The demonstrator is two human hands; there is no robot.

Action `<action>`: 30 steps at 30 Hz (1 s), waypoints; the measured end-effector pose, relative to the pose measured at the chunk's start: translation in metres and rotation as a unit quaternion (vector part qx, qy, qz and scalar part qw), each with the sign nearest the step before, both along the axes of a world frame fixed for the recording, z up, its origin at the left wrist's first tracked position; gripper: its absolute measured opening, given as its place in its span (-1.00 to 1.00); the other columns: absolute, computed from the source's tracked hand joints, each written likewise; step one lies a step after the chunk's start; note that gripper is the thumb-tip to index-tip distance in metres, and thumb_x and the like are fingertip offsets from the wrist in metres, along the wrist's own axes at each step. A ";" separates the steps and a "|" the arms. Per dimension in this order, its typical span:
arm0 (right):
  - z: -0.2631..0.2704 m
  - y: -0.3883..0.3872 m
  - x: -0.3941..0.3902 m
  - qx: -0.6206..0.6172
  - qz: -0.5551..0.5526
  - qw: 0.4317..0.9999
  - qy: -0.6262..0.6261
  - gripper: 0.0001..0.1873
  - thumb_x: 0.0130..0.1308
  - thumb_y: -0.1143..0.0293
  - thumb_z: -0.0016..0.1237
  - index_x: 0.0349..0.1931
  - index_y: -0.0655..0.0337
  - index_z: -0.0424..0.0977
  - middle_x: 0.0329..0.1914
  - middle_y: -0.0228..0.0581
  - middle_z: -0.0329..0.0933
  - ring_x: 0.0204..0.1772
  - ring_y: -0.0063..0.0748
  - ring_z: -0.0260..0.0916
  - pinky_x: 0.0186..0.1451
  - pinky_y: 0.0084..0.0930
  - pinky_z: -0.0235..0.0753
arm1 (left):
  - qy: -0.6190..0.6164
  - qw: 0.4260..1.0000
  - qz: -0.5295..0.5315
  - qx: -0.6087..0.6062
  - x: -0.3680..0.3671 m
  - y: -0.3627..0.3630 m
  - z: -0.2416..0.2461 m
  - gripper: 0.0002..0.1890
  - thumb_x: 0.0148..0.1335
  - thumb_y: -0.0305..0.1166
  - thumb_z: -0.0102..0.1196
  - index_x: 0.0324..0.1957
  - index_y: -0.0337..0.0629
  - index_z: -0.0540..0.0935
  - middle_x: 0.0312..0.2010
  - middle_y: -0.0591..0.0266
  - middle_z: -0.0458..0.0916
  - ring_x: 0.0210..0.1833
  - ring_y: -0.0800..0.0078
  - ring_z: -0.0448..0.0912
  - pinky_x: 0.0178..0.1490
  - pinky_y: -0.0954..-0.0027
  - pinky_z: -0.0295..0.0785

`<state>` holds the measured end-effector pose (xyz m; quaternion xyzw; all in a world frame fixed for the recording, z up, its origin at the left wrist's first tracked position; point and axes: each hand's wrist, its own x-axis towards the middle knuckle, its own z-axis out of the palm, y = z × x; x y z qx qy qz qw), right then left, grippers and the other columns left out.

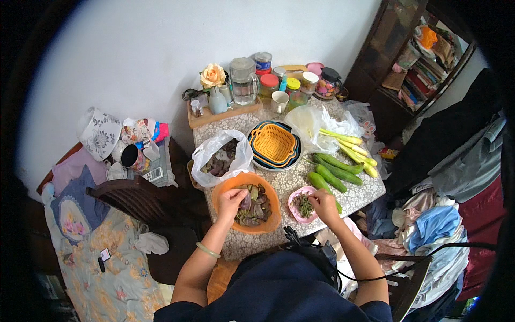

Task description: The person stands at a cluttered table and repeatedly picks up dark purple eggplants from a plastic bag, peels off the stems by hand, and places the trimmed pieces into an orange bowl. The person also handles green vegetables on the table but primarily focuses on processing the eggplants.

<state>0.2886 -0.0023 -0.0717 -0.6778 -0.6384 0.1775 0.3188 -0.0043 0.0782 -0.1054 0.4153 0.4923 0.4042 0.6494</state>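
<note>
My left hand point(232, 202) pinches a purple-green leaf point(245, 202) over the orange plastic basin point(275, 223), where many similar leaves lie. At the rim of a small pink dish point(292, 197) is my right hand point(325, 204), its fingertips at a heap of green stems and scraps point(302, 205); whether it grips any is hidden. Behind the basin stands an open white plastic bag point(200, 161) with more dark leaves inside. Several green cucumbers point(330, 178) lie beyond the pink dish, partly beside my right hand.
Nested yellow and dark blue baskets point(275, 145) stand at mid-table. Pale green stalks point(354, 151) lie by a plastic bag point(303, 124). Jars, a mug point(279, 101), a water pitcher point(243, 82) and a wooden tray point(225, 115) line the back. A dark wooden chair point(136, 201) stands left.
</note>
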 end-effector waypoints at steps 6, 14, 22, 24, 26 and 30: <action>-0.043 0.008 0.004 -0.024 0.006 0.992 -0.121 -0.91 -0.02 0.48 0.03 -0.45 0.24 0.50 -0.31 -0.07 0.44 -0.27 -0.03 0.45 -0.24 -0.25 0.45 | 0.305 0.926 -0.061 0.214 -0.004 0.002 0.016 -0.73 0.11 -0.24 0.14 -0.35 -0.29 0.65 -0.57 0.09 0.59 -0.53 0.26 0.55 -0.42 0.37 0.39; -0.026 0.000 -0.001 -0.006 0.058 0.986 -0.156 -0.78 -0.04 0.46 -0.01 -0.31 0.15 0.53 -0.13 -0.18 0.48 -0.03 -0.12 0.40 0.11 -0.05 0.28 | 0.470 0.840 0.027 0.270 -0.058 0.131 -0.008 -0.87 0.00 -0.38 0.19 -0.45 -0.24 0.66 -0.48 0.03 0.61 -0.40 0.11 0.57 -0.31 0.19 0.45; 0.013 -0.002 -0.007 0.000 0.058 0.993 -0.098 -0.82 -0.02 0.49 0.03 -0.34 0.18 0.55 -0.28 -0.20 0.53 -0.12 -0.14 0.44 0.06 -0.20 0.30 | 0.649 0.737 -0.040 0.186 -0.033 0.176 -0.083 -0.75 -0.07 -0.32 0.28 -0.36 -0.25 0.60 -0.41 0.04 0.58 -0.19 0.02 0.55 -0.16 0.11 0.47; 0.016 -0.001 -0.005 -0.004 0.064 0.995 -0.073 -0.83 -0.01 0.50 0.03 -0.34 0.20 0.55 -0.29 -0.17 0.53 -0.15 -0.14 0.45 0.04 -0.23 0.32 | 0.626 0.753 -0.045 0.197 -0.033 0.174 -0.079 -0.78 -0.03 -0.37 0.25 -0.38 -0.28 0.57 -0.43 0.05 0.58 -0.25 0.09 0.56 -0.22 0.18 0.48; 0.016 0.001 -0.001 -0.014 0.062 0.997 -0.037 -0.84 0.01 0.49 0.02 -0.34 0.23 0.55 -0.32 -0.13 0.53 -0.18 -0.14 0.47 0.04 -0.23 0.34 | 0.586 0.780 -0.077 0.207 -0.030 0.163 -0.029 -0.85 0.06 -0.45 0.17 -0.38 -0.32 0.54 -0.44 0.05 0.57 -0.34 0.24 0.58 -0.33 0.30 0.51; 0.051 0.029 -0.029 0.003 0.146 0.986 0.086 -0.81 0.04 0.52 0.03 -0.29 0.32 0.54 -0.36 -0.07 0.55 -0.29 -0.11 0.50 -0.20 -0.37 0.46 | 0.080 0.989 0.102 0.076 -0.040 0.137 0.018 -0.84 0.12 -0.46 0.17 -0.28 -0.26 0.50 -0.51 0.29 0.53 -0.57 0.55 0.50 -0.49 0.51 0.44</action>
